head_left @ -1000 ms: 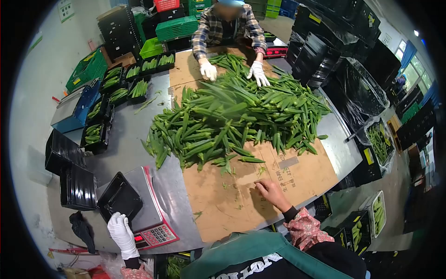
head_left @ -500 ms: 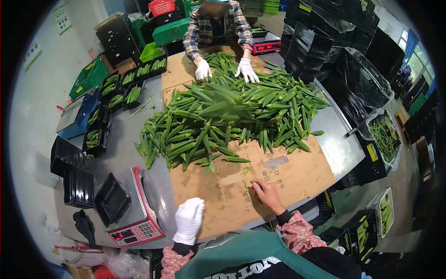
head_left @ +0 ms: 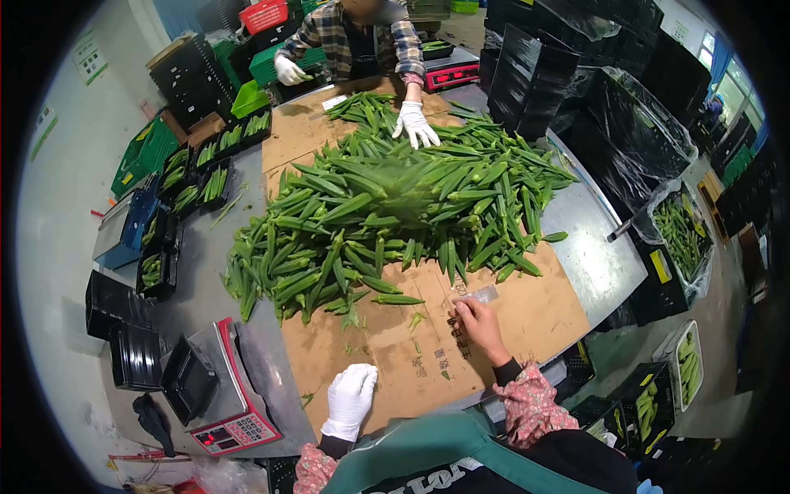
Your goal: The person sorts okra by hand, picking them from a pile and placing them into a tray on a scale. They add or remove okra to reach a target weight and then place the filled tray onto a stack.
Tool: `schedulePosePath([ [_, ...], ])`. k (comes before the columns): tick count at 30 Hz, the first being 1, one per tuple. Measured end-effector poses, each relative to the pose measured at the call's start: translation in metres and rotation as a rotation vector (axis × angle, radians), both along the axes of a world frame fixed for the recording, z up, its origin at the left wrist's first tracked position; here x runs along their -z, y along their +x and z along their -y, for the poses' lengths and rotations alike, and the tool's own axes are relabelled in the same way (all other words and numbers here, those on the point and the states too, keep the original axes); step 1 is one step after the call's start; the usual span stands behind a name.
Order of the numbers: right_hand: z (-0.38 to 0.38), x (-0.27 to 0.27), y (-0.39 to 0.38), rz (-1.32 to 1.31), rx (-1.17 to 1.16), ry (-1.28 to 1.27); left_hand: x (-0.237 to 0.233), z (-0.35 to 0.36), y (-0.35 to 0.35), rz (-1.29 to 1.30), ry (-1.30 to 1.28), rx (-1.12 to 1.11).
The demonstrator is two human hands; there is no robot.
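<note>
A large heap of green okra [head_left: 329, 247] covers the middle of the cardboard sheet [head_left: 395, 387]. My left hand [head_left: 351, 401], in a white glove, rests on the cardboard's near part with its fingers curled in; nothing shows in it. My right hand [head_left: 482, 327] is bare and lies on the cardboard below the heap. Its thumb and finger come together beside a strip of clear tape [head_left: 485, 294]; whatever they hold, if anything, is too small to make out. Green scraps [head_left: 415, 319] lie between the hands and the okra.
Across the table, a co-worker's gloved hand [head_left: 416, 125] touches the heap. A red-edged scale [head_left: 239, 430] with a black tray [head_left: 189, 380] stands at left, near stacked trays [head_left: 136, 354]. Filled okra trays [head_left: 216, 185] line the far left; crates [head_left: 679, 235] stand at right.
My right hand has moved forward toward the okra and tape. My left hand has shifted slightly, still curled. The co-worker's one hand has left the heap toward the green crate.
</note>
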State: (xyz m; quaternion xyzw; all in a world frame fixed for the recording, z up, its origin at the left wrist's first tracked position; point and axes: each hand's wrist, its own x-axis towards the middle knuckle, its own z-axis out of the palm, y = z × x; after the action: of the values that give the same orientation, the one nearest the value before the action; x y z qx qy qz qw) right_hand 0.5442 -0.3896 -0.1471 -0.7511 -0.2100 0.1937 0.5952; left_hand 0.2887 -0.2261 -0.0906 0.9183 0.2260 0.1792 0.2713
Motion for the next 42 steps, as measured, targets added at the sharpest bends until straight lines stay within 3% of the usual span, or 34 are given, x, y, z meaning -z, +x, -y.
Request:
schedulePosePath([
  [5,-0.049,-0.026,0.030,-0.038,-0.023,0.103,0.003,0.012,-0.002,-0.008,-0.055,-0.060],
  [8,-0.071,-0.038,0.048,0.120,0.013,0.136,0.001,0.014,-0.008,0.007,-0.113,-0.160],
  [12,-0.091,-0.047,0.067,0.230,0.232,0.142,0.006,0.016,-0.009,0.039,-0.245,-0.272],
  [15,-0.099,-0.055,0.086,-0.522,0.166,0.295,0.004,0.022,-0.001,0.060,-0.327,-0.277],
  [20,-0.132,-0.052,0.106,-0.641,0.148,0.487,-0.001,0.025,0.020,0.011,-0.298,-0.163],
  [23,-0.127,-0.057,0.092,-0.586,0.170,0.564,-0.007,0.018,0.036,0.030,-0.281,-0.127],
  [24,-0.117,-0.060,0.079,-0.564,0.102,0.539,-0.009,0.014,0.041,0.031,-0.334,-0.109],
  [28,-0.068,-0.064,0.002,-0.598,-0.241,0.298,0.000,0.002,0.071,0.184,-1.172,-0.223],
  [29,-0.057,-0.055,-0.013,-0.511,-0.366,0.191,-0.001,-0.002,0.081,0.233,-1.310,-0.199],
  [30,-0.047,-0.049,-0.023,-0.227,-0.521,0.084,-0.008,-0.002,0.090,0.378,-1.554,-0.137],
  [31,-0.039,-0.046,-0.027,0.062,-0.666,-0.021,-0.009,-0.001,0.096,0.361,-1.585,-0.107],
  [34,-0.029,-0.056,-0.023,-0.110,-0.604,-0.020,-0.003,0.002,0.102,0.326,-1.572,-0.104],
  [35,-0.028,-0.065,-0.013,-0.443,-0.512,-0.039,0.002,0.003,0.099,0.357,-1.600,-0.130],
  [36,-0.029,-0.045,0.000,-0.364,-0.379,-0.027,0.006,0.002,0.096,0.389,-1.626,-0.156],
  [38,-0.034,-0.020,0.034,0.217,-0.024,-0.230,0.005,-0.001,0.092,0.450,-1.690,-0.244],
  [40,-0.041,-0.012,0.062,0.710,0.199,-0.273,0.002,-0.004,0.087,0.451,-1.708,-0.243],
  [42,-0.054,-0.015,0.068,0.698,0.144,-0.483,0.004,-0.004,0.084,0.452,-1.729,-0.253],
])
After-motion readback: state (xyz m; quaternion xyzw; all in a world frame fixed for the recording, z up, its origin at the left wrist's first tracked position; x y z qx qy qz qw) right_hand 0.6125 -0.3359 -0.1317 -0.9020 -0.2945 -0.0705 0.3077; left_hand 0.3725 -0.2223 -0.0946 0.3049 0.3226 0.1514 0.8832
